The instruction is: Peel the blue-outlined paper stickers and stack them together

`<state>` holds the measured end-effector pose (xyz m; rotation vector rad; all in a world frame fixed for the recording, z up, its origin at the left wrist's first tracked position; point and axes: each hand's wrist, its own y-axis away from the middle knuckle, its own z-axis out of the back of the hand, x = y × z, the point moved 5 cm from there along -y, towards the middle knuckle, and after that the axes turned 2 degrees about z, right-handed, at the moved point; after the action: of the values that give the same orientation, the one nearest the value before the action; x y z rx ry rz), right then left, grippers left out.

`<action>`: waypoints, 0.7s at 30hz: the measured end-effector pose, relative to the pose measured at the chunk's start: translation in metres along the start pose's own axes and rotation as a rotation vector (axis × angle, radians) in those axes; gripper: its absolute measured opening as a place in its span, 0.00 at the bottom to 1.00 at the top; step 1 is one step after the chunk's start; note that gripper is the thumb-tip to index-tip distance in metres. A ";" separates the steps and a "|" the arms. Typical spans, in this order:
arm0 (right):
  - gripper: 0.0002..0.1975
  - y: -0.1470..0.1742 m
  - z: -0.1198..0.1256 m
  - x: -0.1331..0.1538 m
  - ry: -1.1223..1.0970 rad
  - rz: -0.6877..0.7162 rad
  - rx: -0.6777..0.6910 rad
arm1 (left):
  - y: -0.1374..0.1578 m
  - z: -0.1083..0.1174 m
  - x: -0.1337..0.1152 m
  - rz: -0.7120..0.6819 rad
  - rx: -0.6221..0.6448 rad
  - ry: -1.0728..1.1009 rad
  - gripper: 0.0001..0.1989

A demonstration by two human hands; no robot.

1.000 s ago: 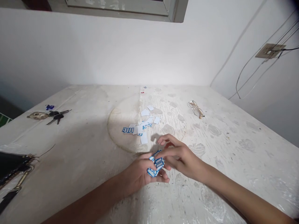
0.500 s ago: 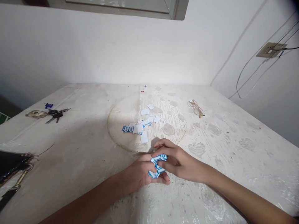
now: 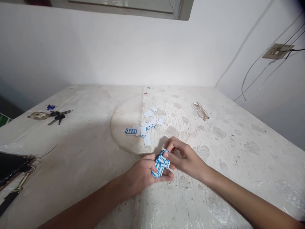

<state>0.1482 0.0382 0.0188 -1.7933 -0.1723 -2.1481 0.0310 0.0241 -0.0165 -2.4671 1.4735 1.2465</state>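
My left hand (image 3: pixel 145 171) is closed on a small stack of white paper cutouts with blue outlines (image 3: pixel 161 165), its thumb lying over them. At the stack's upper right edge, my right hand (image 3: pixel 183 156) pinches a cutout between thumb and forefinger. How many pieces the stack holds cannot be made out. Beyond the hands lies a loose spread of paper cutouts (image 3: pixel 147 139). Some show plain white faces, others blue-outlined letter-like shapes (image 3: pixel 131 131).
Glasses (image 3: pixel 200 110) lie at the right on the plastic-covered table (image 3: pixel 83 152). Keys (image 3: pixel 58 116) with a keyring and a blue scrap (image 3: pixel 50 107) are at the left. A black pouch (image 3: pixel 14 168) sits at the left edge. Cables hang by a wall socket (image 3: pixel 277 51).
My right fingers have drawn in to a pinch at the stack's upper edge. The cutouts in my left hand now lie more squared together. The pieces on the table have not moved.
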 end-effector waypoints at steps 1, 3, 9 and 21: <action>0.09 0.000 -0.001 -0.002 -0.043 -0.013 -0.011 | -0.001 0.000 -0.001 -0.007 -0.006 0.012 0.17; 0.11 0.002 -0.004 -0.008 -0.154 -0.036 -0.044 | -0.002 0.000 -0.001 -0.022 -0.017 0.041 0.15; 0.12 0.011 -0.020 -0.018 -0.437 -0.074 -0.126 | -0.006 0.000 0.002 -0.024 0.021 0.041 0.12; 0.08 0.008 -0.018 -0.015 -0.280 -0.121 -0.112 | -0.005 -0.001 -0.001 -0.013 -0.035 0.086 0.10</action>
<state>0.1360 0.0276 -0.0001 -2.1968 -0.2372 -2.0112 0.0350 0.0270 -0.0169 -2.5794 1.4634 1.1890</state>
